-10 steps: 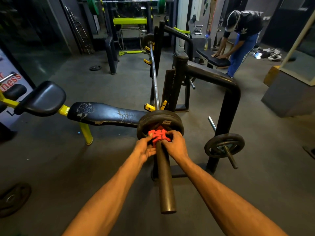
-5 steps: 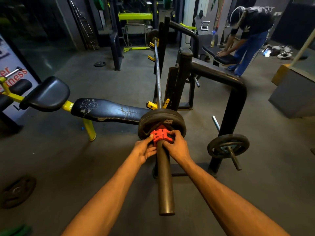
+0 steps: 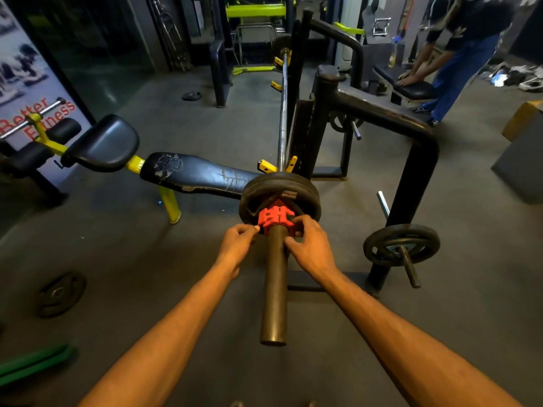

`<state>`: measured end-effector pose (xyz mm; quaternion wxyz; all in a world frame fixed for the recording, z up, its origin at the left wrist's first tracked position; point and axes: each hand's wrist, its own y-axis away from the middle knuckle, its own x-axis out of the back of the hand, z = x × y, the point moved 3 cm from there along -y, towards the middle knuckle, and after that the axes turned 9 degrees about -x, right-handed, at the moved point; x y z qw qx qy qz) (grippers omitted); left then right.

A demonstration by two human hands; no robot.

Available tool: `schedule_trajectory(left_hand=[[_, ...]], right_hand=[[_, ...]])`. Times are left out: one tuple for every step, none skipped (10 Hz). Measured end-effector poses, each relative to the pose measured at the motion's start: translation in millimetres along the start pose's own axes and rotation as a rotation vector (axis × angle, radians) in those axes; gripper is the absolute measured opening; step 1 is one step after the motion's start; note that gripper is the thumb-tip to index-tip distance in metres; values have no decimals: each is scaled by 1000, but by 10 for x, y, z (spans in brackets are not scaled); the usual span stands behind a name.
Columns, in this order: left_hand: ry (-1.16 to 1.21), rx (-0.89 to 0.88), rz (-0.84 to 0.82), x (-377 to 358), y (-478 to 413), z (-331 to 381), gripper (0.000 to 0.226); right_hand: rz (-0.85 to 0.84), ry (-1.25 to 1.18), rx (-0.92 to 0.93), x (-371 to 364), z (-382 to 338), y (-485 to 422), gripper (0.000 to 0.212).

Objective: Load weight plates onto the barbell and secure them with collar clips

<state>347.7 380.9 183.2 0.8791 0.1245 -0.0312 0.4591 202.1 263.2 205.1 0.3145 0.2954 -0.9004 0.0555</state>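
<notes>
The barbell [image 3: 273, 289] points straight at me, resting on a rack, its dark sleeve end near the frame's middle. Black weight plates [image 3: 279, 188] sit on the sleeve. A red collar clip [image 3: 274, 215] is on the sleeve, pressed against the nearest plate. My left hand [image 3: 236, 245] pinches the clip's left side with curled fingers. From the other side, my right hand [image 3: 308, 245] grips the clip, fingers curled round it. Another plate [image 3: 280, 47] sits on the bar's far end.
A black bench [image 3: 191, 173] with yellow legs lies left of the bar. A black rack frame [image 3: 411, 160] stands right, with a plate [image 3: 401, 243] on its peg. Loose plates [image 3: 60, 293] lie on the floor. A person [image 3: 464, 45] leans on a bench at the back right.
My head has moved closer and lower, so the scene looks bigger. Both hands stay at the red clip; the left fingers have shifted to pinch its left edge.
</notes>
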Motion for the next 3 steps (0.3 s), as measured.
schedule_trajectory(left_hand=[[-153,-121,-16,103,143,79,5],[-323,-227,-23,253,369,263,20],[-413,-237,-80,383,590,401,39]], right_hand=[[-13,46,96,66,-42,23,37],[-62,128,204,133,-155,65,28],[-111,154,273,213,-313,68,27]])
